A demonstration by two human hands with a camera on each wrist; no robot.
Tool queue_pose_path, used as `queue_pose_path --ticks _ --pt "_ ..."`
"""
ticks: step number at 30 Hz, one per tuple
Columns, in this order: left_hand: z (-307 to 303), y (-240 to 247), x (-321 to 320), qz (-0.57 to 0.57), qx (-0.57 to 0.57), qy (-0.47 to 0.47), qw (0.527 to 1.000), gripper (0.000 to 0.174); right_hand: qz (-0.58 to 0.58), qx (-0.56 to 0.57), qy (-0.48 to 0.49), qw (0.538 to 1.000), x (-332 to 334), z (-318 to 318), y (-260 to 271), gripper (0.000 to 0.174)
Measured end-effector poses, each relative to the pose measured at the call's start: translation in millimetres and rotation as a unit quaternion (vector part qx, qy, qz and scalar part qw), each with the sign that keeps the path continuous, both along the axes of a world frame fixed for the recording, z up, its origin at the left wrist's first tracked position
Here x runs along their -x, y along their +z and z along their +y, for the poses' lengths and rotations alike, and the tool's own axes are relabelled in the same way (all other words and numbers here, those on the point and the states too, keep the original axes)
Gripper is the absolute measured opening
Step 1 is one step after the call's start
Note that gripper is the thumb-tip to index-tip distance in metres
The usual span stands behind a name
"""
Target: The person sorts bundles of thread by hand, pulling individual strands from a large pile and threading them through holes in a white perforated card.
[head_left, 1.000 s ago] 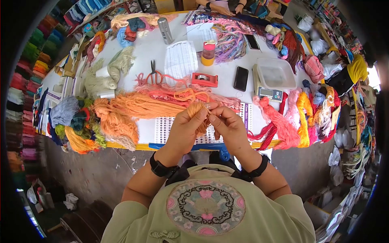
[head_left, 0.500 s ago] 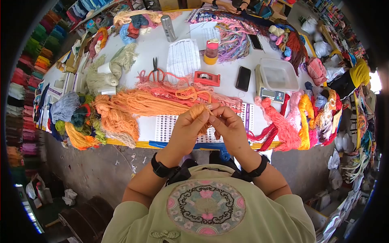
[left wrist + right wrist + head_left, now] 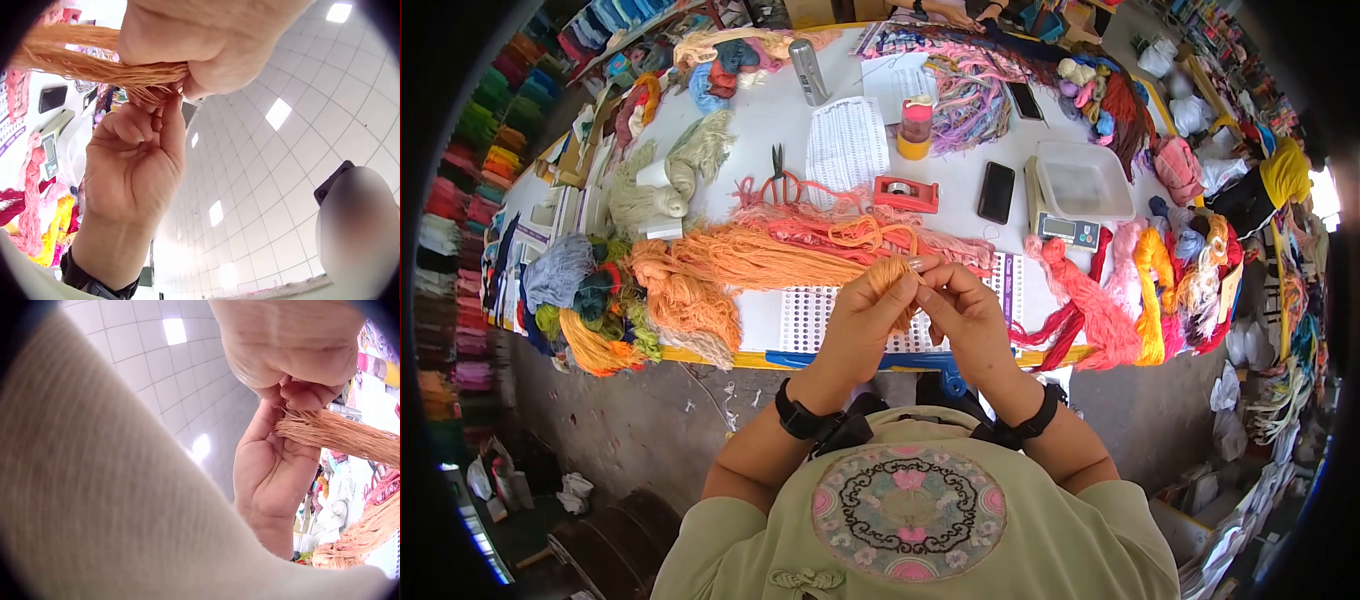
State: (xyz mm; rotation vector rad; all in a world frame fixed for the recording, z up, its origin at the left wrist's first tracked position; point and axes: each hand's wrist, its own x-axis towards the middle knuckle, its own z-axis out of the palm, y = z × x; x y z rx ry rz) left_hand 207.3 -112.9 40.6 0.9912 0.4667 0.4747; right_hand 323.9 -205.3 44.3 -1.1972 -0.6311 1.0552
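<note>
Left hand's [image 3: 852, 325] fingers curl round an orange thread bundle [image 3: 890, 276]; right hand's [image 3: 975, 318] fingers pinch at its strand ends. Bundle between both hands, over near side of table [image 3: 759, 318]. From it, head view: orange hanks [image 3: 750, 259] 9 o'clock, scissors [image 3: 778, 176] 10, red tape dispenser [image 3: 908, 195] 12, scale [image 3: 1067, 232] 2.

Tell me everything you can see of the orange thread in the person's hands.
The orange thread is a bundle of many fine, slightly wavy strands, like yarn. The left hand grips it; the right hand pinches at one end. The rest trails from the fingers, off the table, its far end unclear.
</note>
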Motion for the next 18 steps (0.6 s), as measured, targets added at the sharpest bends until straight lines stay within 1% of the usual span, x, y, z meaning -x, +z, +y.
queue_pose_path --ticks 6,9,11,14,18 --pt "1 2 -1 -0.003 0.026 -0.012 1.0 0.034 0.001 0.006 -0.005 1.0 0 1 2 0.008" --pt "1 4 -3 -0.008 0.028 0.004 1.0 0.033 0.009 0.006 -0.003 1.0 0 2 5 0.008" --pt "1 4 -4 -0.038 0.041 0.024 0.998 0.033 -0.012 0.001 0.006 1.0 -1 3 7 0.008" --pt "6 5 -3 -0.022 0.035 0.015 0.999 0.033 -0.015 -0.022 0.013 1.0 -2 8 5 0.008" --pt "10 3 -3 -0.021 0.032 0.011 0.999 0.034 -0.015 -0.01 0.017 1.0 -2 13 3 0.009"
